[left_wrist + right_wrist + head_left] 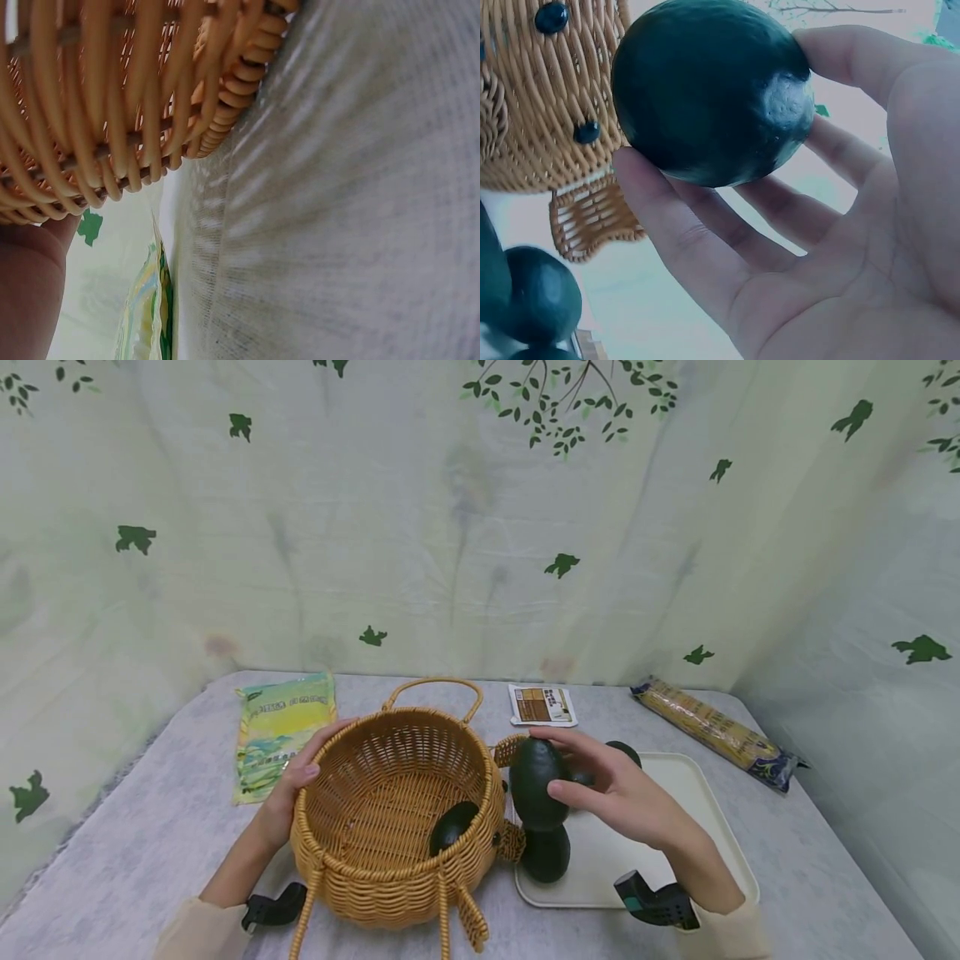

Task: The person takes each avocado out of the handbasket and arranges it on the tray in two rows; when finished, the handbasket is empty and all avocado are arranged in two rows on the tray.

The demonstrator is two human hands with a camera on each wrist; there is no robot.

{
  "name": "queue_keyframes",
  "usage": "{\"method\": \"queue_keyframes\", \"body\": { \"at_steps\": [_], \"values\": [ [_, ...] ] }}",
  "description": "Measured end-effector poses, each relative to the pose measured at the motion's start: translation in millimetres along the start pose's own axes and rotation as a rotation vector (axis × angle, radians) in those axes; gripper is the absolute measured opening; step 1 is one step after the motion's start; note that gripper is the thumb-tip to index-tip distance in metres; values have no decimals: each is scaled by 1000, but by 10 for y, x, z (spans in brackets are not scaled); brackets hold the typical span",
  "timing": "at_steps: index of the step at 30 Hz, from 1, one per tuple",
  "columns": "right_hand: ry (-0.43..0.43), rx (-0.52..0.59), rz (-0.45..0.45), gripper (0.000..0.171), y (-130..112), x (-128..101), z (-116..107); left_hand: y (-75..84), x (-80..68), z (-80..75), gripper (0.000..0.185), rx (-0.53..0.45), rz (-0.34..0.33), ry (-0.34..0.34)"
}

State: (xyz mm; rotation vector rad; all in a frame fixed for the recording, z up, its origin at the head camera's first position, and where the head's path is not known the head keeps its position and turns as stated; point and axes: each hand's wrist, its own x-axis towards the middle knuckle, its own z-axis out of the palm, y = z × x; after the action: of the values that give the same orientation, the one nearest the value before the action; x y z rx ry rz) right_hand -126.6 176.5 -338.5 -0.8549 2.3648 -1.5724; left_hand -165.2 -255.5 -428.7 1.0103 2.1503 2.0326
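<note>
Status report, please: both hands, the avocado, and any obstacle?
Left hand grips basket rim. Right hand holds avocado beside basket, above tray. One avocado inside basket. Nothing blocks.

A dark green avocado (pixel 537 781), smooth and glossy, stands upright just beside the rim of the round wicker basket (pixel 352 860). The basket sits upright on the worktop, with another dark avocado (pixel 452 827) lying inside it.

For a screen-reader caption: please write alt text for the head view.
A right hand holds a dark green avocado beside a wicker basket that the left hand steadies; one avocado lies inside, more on a white tray.
</note>
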Motion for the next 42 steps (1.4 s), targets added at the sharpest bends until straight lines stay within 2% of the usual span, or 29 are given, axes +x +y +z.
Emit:
{"method": "queue_keyframes", "body": {
  "at_steps": [8, 11, 28, 35, 42],
  "values": [
    [-33, -174, 89, 54, 77, -97, -130, -3, 15, 5, 63, 2, 6, 4],
    [-32, -199, 123, 54, 128, -115, -160, -24, 13, -3, 63, 1, 5, -2],
    [-53, -205, 210, 54, 285, -272, -256, -20, -3, 2, 64, 12, -1, 7],
    [-69, -253, 240, 52, 328, -300, -298, -23, 1, -3, 64, 7, 4, 7],
    [-110, -275, 236, 55, 370, -329, -346, 1, 8, -4, 64, 18, 4, 11]
  ]
}}
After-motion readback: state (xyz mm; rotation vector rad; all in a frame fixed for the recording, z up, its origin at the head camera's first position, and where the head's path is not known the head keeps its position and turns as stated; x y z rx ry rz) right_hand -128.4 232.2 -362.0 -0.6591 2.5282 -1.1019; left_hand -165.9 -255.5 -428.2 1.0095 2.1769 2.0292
